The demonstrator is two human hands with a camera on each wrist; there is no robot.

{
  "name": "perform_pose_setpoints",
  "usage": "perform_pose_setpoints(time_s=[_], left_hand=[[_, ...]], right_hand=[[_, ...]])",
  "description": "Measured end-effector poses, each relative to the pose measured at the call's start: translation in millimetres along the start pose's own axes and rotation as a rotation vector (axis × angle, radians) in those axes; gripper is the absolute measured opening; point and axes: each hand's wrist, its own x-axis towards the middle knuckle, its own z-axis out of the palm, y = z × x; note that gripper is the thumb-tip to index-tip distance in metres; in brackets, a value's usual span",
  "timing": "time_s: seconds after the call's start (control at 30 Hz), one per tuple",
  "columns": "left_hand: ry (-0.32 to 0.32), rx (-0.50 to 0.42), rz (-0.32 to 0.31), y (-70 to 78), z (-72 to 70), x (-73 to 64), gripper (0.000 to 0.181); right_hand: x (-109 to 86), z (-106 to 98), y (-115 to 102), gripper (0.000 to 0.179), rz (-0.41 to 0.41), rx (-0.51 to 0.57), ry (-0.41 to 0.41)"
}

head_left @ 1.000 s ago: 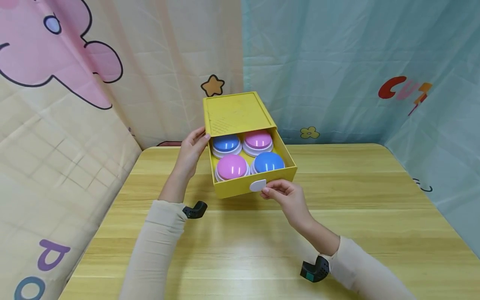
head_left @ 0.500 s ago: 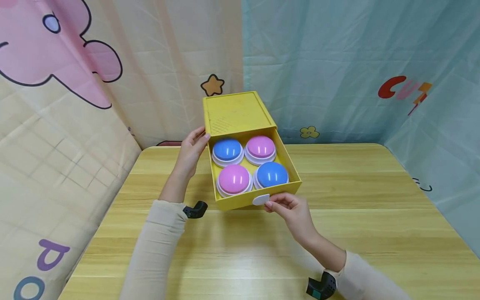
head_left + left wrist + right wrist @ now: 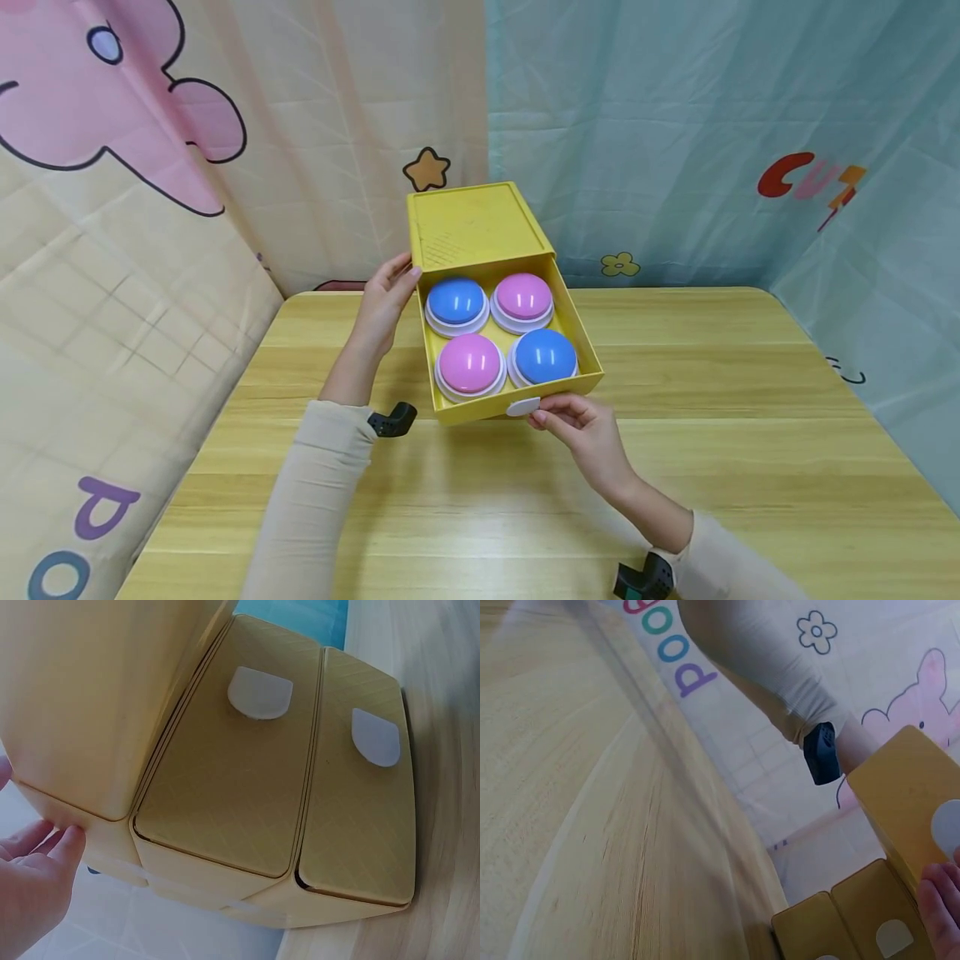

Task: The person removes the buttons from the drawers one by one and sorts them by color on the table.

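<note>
A yellow drawer cabinet [image 3: 480,221] stands at the back of the table, its top drawer [image 3: 472,410] pulled well out. Inside sit two blue domes, [image 3: 456,300] one at the back left and one at the front right, and two pink domes [image 3: 469,364] on the opposite corners, all with white bases. My right hand [image 3: 592,437] pinches the drawer's white tab handle [image 3: 522,407] between thumb and fingers. My left hand [image 3: 384,308] rests against the cabinet's left side, fingertips touching it near the front edge. Below, two closed drawers [image 3: 225,772] show in the left wrist view.
The wooden table [image 3: 712,433] reaches forward and to both sides of the cabinet. Printed curtains [image 3: 675,125] hang close behind it and along both sides. Each wrist carries a black camera [image 3: 392,420].
My right hand has drawn the top drawer further out toward me, with most of that motion in the first half second. The domes are more exposed. My left hand has stayed in place.
</note>
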Motion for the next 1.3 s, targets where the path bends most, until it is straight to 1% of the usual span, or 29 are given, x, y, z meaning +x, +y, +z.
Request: perform_pose_setpoints(time_s=[0.13, 0.23, 0.37, 0.5, 0.6, 0.7, 0.77, 0.87, 0.97, 1.07, 1.2, 1.3], left_hand=[[0.003, -0.001, 0.004, 0.3, 0.2, -0.4, 0.050], [0.005, 0.005, 0.002, 0.4, 0.6, -0.6, 0.050], [0.002, 0.004, 0.006, 0.3, 1.0, -0.5, 0.050], [0.002, 0.013, 0.004, 0.4, 0.6, -0.2, 0.050], [0.002, 0.018, -0.001, 0.2, 0.3, 0.4, 0.050], [0.003, 0.016, -0.002, -0.2, 0.7, 1.0, 0.050], [0.003, 0.020, -0.001, 0.0, 1.3, 1.1, 0.050], [0.001, 0.021, 0.004, -0.4, 1.7, 1.5, 0.049], [0.002, 0.021, 0.005, -0.3, 1.2, 1.6, 0.049], [0.008, 0.023, 0.002, 0.0, 0.4, 1.3, 0.049], [0.008, 0.025, -0.003, 0.2, 0.3, 0.2, 0.050], [0.004, 0.017, 0.000, 0.0, 0.8, -0.8, 0.050]], right_hand=[[-1.8, -6, -4, 0.017, -0.003, -0.049, -0.054], [-2.7, -13, -10, 0.021, -0.018, -0.064, -0.080], [-2.4, -24, -24, 0.024, -0.088, -0.083, -0.099], [1.1, -38, -42, 0.027, -0.174, -0.177, -0.121], [7.9, -48, -57, 0.032, -0.225, -0.251, -0.136], [18.5, -55, -70, 0.042, -0.261, -0.299, -0.160], [27.2, -60, -75, 0.049, -0.277, -0.340, -0.179], [41.0, -65, -82, 0.057, -0.275, -0.416, -0.223], [56.2, -68, -88, 0.061, -0.244, -0.504, -0.295], [72.8, -69, -93, 0.067, -0.204, -0.582, -0.387], [94.4, -68, -96, 0.074, -0.171, -0.624, -0.528], [105.5, -65, -96, 0.077, -0.153, -0.650, -0.638]])
